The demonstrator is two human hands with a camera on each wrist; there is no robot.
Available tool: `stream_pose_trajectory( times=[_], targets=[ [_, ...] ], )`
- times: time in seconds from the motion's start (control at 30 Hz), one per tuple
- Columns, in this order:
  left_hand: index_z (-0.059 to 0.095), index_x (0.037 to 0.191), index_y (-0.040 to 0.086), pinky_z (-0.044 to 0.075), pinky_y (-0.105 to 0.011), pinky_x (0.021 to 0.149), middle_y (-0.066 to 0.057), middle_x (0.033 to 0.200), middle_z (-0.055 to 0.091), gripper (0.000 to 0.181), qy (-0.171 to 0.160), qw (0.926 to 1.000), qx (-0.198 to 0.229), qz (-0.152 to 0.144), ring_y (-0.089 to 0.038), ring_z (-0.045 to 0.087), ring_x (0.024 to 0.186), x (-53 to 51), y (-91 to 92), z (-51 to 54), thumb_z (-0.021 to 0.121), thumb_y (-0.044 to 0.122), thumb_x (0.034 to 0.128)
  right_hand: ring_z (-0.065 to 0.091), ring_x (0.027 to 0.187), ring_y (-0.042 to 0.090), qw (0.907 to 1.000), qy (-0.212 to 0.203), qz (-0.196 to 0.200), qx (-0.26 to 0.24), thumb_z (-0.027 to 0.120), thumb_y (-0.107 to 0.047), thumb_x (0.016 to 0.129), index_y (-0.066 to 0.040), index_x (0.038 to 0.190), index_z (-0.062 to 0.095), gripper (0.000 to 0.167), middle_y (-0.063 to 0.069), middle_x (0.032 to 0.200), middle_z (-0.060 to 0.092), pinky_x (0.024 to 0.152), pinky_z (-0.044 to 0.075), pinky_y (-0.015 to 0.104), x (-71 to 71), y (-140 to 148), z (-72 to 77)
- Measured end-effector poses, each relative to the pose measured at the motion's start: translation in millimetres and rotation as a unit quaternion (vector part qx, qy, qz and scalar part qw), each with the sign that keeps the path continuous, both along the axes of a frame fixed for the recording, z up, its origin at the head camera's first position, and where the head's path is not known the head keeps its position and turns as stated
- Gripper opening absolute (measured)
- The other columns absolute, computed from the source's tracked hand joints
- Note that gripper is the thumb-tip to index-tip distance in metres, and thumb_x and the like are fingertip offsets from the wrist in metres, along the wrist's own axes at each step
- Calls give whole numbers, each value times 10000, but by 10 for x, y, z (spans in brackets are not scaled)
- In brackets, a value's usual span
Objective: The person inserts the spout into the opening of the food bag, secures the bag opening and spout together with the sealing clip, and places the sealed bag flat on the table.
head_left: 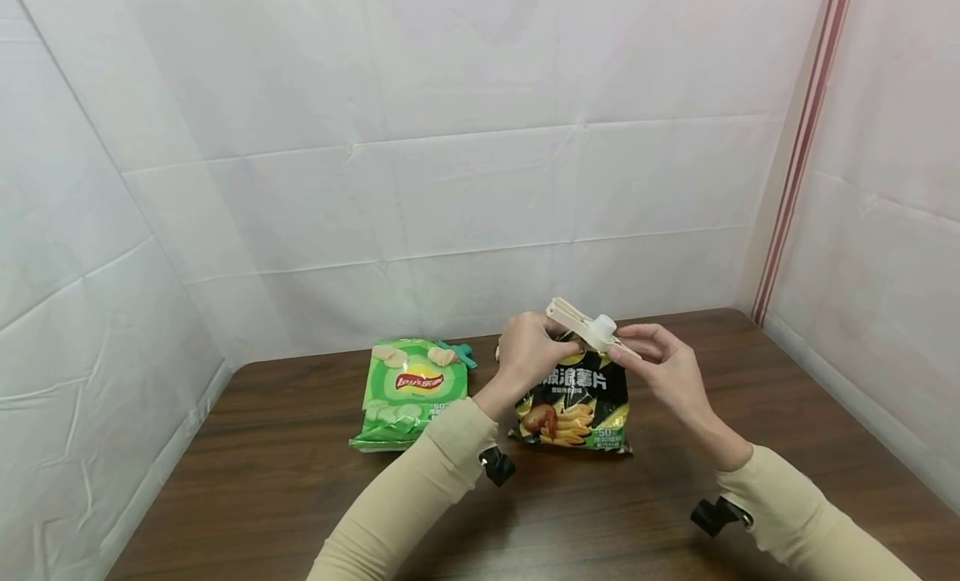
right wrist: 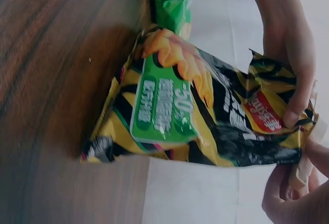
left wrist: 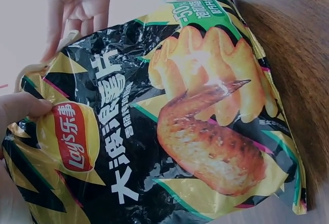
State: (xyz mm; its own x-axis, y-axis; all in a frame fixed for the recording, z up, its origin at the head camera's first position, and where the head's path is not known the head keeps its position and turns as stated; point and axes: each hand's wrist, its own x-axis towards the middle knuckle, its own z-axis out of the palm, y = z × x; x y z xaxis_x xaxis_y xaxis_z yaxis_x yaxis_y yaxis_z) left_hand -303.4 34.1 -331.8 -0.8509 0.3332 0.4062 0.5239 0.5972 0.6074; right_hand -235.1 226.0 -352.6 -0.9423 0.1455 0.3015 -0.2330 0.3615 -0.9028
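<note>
A black and yellow Lay's chip bag (head_left: 573,406) stands on the table, its top edge raised between both hands. My left hand (head_left: 525,348) pinches the bag near its top, with the thumb (left wrist: 31,107) lying across the front by the logo. Along the top edge lies a white bag clip (head_left: 573,318) with a round white cap (head_left: 602,326). The right hand (head_left: 666,371) holds the clip's right end between thumb and fingers. In the right wrist view, part of the clip (right wrist: 300,175) shows between the right fingers. How far the clip spans the bag is partly hidden.
To the left, a green Lay's chip bag (head_left: 408,393) lies on the brown wooden table (head_left: 285,464), with a teal clip-like piece (head_left: 461,353) at its upper right corner. White sheeting (head_left: 465,189) stands behind the table and along both sides.
</note>
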Motion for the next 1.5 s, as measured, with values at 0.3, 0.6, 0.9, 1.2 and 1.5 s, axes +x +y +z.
stream_pose_trajectory(
  times=[0.3,0.6,0.9,1.2,1.5],
  targets=[
    [793,869,226,247,-178,381,62,651,711,174,97,9996,-248,-75,-21,400,405,-1,5,30,801,324,725,622,870,-16,9924,-607,283,1029,695,-350,860,-88,1233,643,458,136,1099,697,742,489,201,-53,105,76],
    [792,882,219,293,-178,393,56,738,736,177,69,9994,-271,-187,-14,465,447,4,4,40,791,326,740,597,833,-21,9924,-633,2,1051,705,-388,842,-99,1206,666,467,148,1090,697,695,469,201,-26,69,68],
    [756,953,165,496,-203,583,26,856,740,275,-845,9909,31,-1044,-44,648,694,-66,-156,159,799,346,751,584,856,-41,9933,-820,-113,806,709,-413,831,-95,1211,661,498,157,1146,672,717,476,228,-9,63,67],
    [657,1154,56,553,-268,764,-127,1046,705,371,-1926,9527,1392,-1896,-185,681,928,-201,-287,327,746,206,827,584,852,-35,9943,-792,-62,715,723,-384,828,-86,1199,668,479,161,1147,670,710,474,214,-8,72,82],
    [744,969,71,535,-249,697,-91,856,730,178,-1415,9636,1449,-1746,-122,674,747,-231,-279,370,747,170,821,592,844,5,9948,-694,77,736,725,-378,826,-81,1188,675,471,165,1128,680,705,487,247,-18,77,67]
  ],
)
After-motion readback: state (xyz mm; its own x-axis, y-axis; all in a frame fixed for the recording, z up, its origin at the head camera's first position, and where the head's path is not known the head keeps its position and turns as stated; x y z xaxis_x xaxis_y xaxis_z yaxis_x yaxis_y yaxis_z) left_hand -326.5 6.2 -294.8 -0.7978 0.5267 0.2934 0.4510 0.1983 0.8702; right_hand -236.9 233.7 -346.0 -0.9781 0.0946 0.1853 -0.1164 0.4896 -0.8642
